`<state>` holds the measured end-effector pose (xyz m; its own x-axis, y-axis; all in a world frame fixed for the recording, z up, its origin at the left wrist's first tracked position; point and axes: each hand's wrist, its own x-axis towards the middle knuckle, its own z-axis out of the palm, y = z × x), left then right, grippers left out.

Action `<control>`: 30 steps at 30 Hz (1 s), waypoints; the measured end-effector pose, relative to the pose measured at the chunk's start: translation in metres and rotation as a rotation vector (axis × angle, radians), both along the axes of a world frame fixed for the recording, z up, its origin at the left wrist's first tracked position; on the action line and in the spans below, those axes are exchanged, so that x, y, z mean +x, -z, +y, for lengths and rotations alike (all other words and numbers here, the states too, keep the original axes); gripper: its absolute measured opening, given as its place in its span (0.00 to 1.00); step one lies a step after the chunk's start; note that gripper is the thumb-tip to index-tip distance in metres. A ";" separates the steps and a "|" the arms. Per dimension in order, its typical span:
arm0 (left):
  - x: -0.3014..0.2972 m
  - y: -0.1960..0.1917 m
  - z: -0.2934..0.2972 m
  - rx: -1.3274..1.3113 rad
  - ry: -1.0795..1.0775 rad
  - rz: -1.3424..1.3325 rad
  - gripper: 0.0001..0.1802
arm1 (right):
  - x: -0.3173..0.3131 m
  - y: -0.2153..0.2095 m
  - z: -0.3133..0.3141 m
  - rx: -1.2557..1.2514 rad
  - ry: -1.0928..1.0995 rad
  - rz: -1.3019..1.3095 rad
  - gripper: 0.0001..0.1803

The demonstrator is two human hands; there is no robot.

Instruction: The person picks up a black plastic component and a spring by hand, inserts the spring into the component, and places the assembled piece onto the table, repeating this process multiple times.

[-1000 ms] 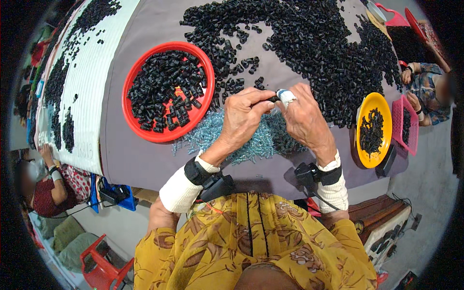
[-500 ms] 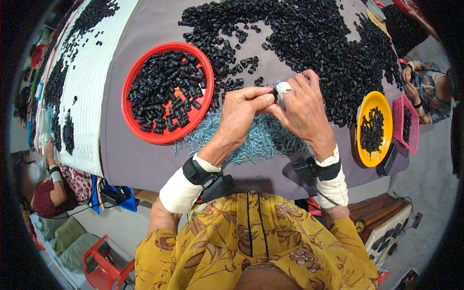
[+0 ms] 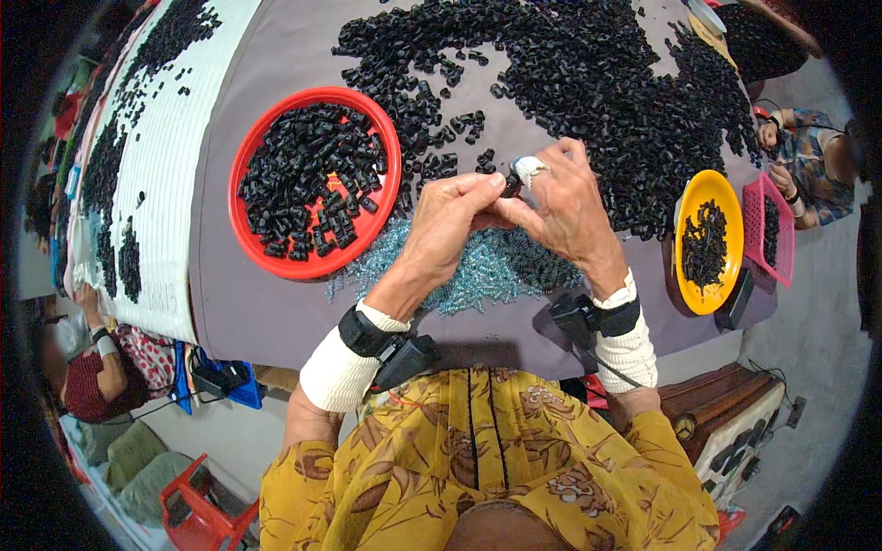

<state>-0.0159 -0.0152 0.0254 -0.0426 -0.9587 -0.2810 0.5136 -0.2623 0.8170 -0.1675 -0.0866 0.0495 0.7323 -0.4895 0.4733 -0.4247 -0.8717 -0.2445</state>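
Observation:
My left hand and my right hand meet above the table, fingertips pinched together. Between them is a small black plastic part, mostly covered by the fingers. White wrapping covers a finger of my right hand. Beneath both hands lies a heap of clear bluish springs, with small dark coiled pieces at its right side. To the left stands a round red tray with many black plastic parts in it.
A large spread of black parts covers the far table. On the right are a yellow bowl of small black pieces and a pink basket. People sit at both sides; a red chair stands lower left.
Both hands have shifted slightly left and remain pinched together at the black part. The whole scene sits a little differently as the view moved slightly.

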 end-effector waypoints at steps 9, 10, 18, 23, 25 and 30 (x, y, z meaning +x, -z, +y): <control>0.003 0.001 0.002 0.038 -0.029 0.006 0.19 | 0.001 0.009 -0.003 0.100 -0.054 -0.126 0.14; 0.003 0.002 0.001 0.041 -0.020 0.000 0.19 | 0.000 0.010 -0.003 0.110 -0.069 -0.144 0.14; 0.002 0.009 0.006 0.054 0.114 -0.049 0.13 | -0.003 0.016 0.000 0.136 -0.121 -0.141 0.14; 0.005 0.006 0.007 0.051 0.167 -0.077 0.13 | -0.002 0.013 0.002 0.113 -0.134 -0.101 0.13; 0.006 0.008 0.008 0.040 0.166 -0.089 0.13 | -0.003 0.015 0.002 0.124 -0.155 -0.099 0.13; 0.009 0.014 0.009 0.041 0.181 -0.130 0.14 | -0.001 0.020 0.002 0.162 -0.189 -0.075 0.13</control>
